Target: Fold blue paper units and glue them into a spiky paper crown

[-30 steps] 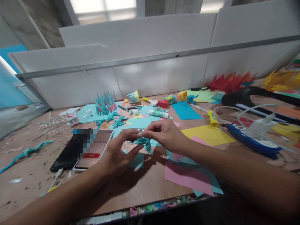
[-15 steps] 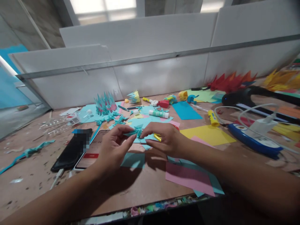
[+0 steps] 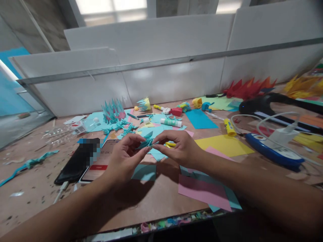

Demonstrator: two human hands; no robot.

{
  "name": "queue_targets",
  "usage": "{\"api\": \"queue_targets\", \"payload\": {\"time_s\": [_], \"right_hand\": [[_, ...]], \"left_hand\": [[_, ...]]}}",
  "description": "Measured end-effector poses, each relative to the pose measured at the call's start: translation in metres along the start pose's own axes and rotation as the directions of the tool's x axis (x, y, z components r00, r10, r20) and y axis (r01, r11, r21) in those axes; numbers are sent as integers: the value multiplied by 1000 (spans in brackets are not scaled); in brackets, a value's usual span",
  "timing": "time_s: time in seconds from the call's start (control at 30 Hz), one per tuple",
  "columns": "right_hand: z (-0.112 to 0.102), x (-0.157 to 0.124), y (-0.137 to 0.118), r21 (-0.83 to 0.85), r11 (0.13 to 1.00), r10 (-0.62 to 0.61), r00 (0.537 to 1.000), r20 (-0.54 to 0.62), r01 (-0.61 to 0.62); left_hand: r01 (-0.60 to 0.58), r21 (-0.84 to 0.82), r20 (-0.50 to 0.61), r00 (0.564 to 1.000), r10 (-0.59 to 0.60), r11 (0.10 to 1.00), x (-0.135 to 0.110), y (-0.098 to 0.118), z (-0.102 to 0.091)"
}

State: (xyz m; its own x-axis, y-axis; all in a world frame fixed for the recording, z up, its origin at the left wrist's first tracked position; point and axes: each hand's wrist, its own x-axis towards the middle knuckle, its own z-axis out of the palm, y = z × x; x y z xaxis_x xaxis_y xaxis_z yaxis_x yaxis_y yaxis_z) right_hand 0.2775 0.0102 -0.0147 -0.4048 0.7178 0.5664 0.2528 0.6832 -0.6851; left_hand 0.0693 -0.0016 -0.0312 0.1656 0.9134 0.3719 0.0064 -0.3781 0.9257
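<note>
Black phone (image 3: 73, 168) lies lower left, white cable (image 3: 60, 192) at its near end; white-edged phone (image 3: 97, 167) just beside it. Clear plastic packaging (image 3: 62, 133) left. Blue-and-white power strip (image 3: 266, 154) sits right, white charger (image 3: 282, 137) on it. Black curved object (image 3: 277, 97) above them. White panels (image 3: 176, 79) span upper half, bright window (image 3: 113, 7) behind.

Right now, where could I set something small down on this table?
Bare tabletop shows between the left forearm and the pink sheet, nearer than the small teal sheet. Left of the black phone there's room among scraps. Beyond the left hand and right hand, papers and a green-labelled tube crowd it.
</note>
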Motion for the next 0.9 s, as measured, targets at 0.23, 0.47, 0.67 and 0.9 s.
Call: {"api": "queue_targets", "payload": {"time_s": [0.23,0.47,0.67,0.9], "right_hand": [[3,-1,-3,4,999,35,987,-155,-35],[2,-2,2,-122,977,-172,984,46,176],[-2,-1,-5,-223,972,-43,991,127,71],[-8,0,-15,-125,983,127,991,-38,-130]], "left_hand": [[100,-80,-35,994,-103,992,3,8,3],[192,19,61,979,-193,981,4,10,0],[143,-24,-54,988,-144,989,10,3,-3],[-207,566,189,975,118,798,6,4,-12]]}}
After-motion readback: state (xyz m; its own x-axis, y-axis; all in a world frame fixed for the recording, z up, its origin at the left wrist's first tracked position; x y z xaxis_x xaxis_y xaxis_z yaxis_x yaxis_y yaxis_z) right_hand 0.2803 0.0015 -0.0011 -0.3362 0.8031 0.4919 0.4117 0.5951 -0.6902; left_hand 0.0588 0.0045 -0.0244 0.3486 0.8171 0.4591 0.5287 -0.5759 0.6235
